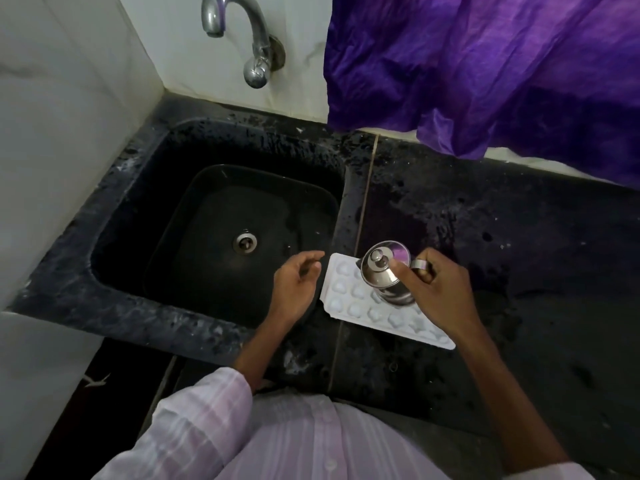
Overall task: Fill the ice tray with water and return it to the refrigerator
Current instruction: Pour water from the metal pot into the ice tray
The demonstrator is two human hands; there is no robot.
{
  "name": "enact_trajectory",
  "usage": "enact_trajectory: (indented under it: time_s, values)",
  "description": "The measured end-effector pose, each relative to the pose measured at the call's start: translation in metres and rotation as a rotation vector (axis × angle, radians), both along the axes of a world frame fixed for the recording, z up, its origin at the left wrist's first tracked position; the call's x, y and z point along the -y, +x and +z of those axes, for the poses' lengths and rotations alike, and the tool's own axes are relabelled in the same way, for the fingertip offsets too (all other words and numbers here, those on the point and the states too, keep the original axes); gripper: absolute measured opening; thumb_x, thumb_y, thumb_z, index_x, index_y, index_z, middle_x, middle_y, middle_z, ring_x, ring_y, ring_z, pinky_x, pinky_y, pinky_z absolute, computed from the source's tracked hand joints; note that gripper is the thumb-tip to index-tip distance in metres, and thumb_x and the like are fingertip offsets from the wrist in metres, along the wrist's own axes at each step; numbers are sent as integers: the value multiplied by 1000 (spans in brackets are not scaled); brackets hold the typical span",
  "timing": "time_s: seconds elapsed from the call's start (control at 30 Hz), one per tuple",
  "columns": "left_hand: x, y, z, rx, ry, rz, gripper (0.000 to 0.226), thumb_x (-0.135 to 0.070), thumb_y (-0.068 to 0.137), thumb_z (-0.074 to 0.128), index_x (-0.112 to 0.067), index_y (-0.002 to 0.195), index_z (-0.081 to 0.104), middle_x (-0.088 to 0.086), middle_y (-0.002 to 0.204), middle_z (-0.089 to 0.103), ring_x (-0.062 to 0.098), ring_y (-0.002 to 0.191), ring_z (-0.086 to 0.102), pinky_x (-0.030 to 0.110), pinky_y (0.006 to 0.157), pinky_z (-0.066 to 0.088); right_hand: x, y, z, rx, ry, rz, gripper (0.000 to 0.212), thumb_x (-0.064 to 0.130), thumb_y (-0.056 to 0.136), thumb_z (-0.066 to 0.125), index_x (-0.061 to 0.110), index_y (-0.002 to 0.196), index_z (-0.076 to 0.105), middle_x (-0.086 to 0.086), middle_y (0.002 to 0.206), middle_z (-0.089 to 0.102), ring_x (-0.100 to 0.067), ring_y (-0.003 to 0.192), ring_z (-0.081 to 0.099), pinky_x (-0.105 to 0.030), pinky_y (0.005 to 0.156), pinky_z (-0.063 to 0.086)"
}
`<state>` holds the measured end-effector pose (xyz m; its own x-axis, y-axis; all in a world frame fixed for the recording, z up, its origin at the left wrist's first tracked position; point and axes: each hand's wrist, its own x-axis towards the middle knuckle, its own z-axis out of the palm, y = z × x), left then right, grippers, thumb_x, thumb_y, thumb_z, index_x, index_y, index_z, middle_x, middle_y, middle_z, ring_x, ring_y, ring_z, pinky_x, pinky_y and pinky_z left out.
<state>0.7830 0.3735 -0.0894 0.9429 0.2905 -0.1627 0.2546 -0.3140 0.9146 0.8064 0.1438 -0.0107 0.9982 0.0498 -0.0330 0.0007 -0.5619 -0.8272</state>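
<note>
A white ice tray (360, 306) lies on the dark stone counter (502, 271), just right of the sink. My right hand (440, 296) grips the handle of a small steel jug (386, 275) with a knobbed lid. The jug is tilted over the tray's far cells. My left hand (294, 285) hovers over the sink's right side, just left of the tray, fingers loosely curled and holding nothing. The hand and jug hide part of the tray.
A black sink (214, 230) with a metal drain (245, 242) fills the left. A chrome tap (239, 36) juts from the white wall above it. Purple cloth (485, 71) hangs over the counter's back right. The counter surface looks wet and speckled.
</note>
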Motion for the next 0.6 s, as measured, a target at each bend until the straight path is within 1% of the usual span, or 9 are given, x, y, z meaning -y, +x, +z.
enact_trajectory:
  time_s: [0.07, 0.13, 0.23, 0.33, 0.43, 0.5, 0.6]
  values:
    - [-2, -1, -3, -25, -1, -26, 24, -8, 97, 60, -12, 117, 71, 0, 116, 73, -1, 97, 65, 1, 85, 44, -5, -1, 1, 22, -42, -11, 52, 45, 79, 76, 16, 60, 37, 8, 52, 35, -10, 50, 31, -28, 50, 34]
    - [-4, -2, -6, -38, -3, -50, 25, -8, 96, 61, -11, 119, 71, 0, 116, 73, 3, 99, 65, 1, 85, 44, -10, -2, 2, 51, -95, -11, 51, 44, 79, 75, 20, 58, 36, 8, 50, 35, -13, 52, 34, -27, 53, 33]
    - [-6, -2, -8, -46, -2, -84, 28, -6, 97, 60, -9, 122, 69, 2, 118, 72, 4, 101, 64, -2, 84, 42, -19, -2, 5, 86, -159, -8, 50, 42, 78, 76, 22, 58, 36, 9, 51, 36, -13, 55, 35, -26, 54, 32]
    - [-9, -3, -12, -66, -15, -121, 30, -7, 97, 59, -10, 126, 67, 1, 118, 72, 3, 103, 63, -1, 85, 42, -24, -2, 5, 118, -197, 9, 50, 41, 78, 77, 24, 58, 35, 11, 51, 37, -15, 57, 37, -30, 55, 35]
    - [-11, -5, -15, -77, -14, -150, 31, -10, 97, 60, -12, 127, 67, 1, 117, 73, 3, 100, 64, 8, 90, 47, -28, -1, 5, 145, -236, 27, 49, 42, 78, 77, 22, 59, 36, 12, 51, 37, -17, 58, 38, -31, 55, 36]
    - [-12, -4, -16, -79, -18, -157, 31, -10, 97, 60, -12, 127, 67, 3, 114, 74, 5, 98, 66, 18, 93, 51, -31, -1, 6, 163, -259, 35, 49, 41, 77, 78, 21, 60, 37, 12, 51, 38, -17, 59, 39, -29, 55, 35]
    - [-12, -5, -18, -86, -41, -164, 31, -10, 96, 60, -13, 127, 67, 3, 109, 75, 7, 97, 68, 25, 95, 53, -35, -1, 8, 170, -269, 28, 48, 38, 77, 79, 22, 59, 37, 12, 51, 39, -18, 61, 41, -25, 54, 32]
